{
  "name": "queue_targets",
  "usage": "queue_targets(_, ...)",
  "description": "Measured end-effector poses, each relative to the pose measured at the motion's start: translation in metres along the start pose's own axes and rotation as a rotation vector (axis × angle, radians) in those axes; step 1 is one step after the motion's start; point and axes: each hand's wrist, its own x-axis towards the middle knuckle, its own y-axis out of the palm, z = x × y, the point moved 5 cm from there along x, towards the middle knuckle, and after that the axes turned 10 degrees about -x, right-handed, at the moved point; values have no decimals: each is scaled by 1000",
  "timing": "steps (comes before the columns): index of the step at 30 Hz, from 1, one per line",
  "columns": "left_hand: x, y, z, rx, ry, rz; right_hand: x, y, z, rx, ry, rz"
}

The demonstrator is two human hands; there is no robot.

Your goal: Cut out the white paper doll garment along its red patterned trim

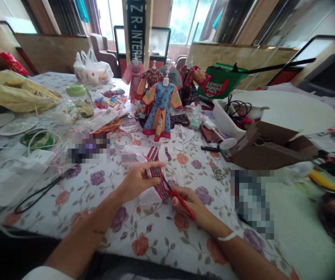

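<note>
My right hand (189, 204) is closed around red-handled scissors (183, 204), whose dark blades point up and left at the edge of a patterned cloth. The cloth (159, 186) is white with red and black woven bands and lies on the floral tablecloth. My left hand (140, 179) presses on this cloth with thumb and forefinger, the forefinger stretched to the right above the blade tips. A small strip with a red and blue pattern (167, 153) lies just beyond my fingers. Past it stands a small dress form in a blue and orange robe (161, 107).
More dressed forms (134, 79) stand behind. To the left are a green-lidded jar (81, 101), a yellow bag (21, 93) and a white power strip with cables (36, 161). On the right are a cardboard box (272, 146), a white tray (225, 120) and a green bag (221, 83).
</note>
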Motion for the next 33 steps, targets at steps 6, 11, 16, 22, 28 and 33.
queue_targets(6, 0, 0, 2, 12, -4, 8, 1, 0, 4, -2, -27, -9)
queue_targets(11, 0, 1, 0, 14, -6, 7, 2, 0, 7, -21, -70, -14)
queue_targets(16, -1, 2, -2, -11, -12, 11, 2, -1, 4, -33, -73, -9)
queue_targets(22, 0, 1, 1, 26, -9, 1, 3, -1, 9, -60, -78, -25)
queue_targets(28, 0, 1, 2, 29, -10, 11, 3, 1, 5, 11, -6, -25)
queue_targets(33, 0, 2, 0, 27, -2, 17, 2, 2, 1, 52, 39, -23)
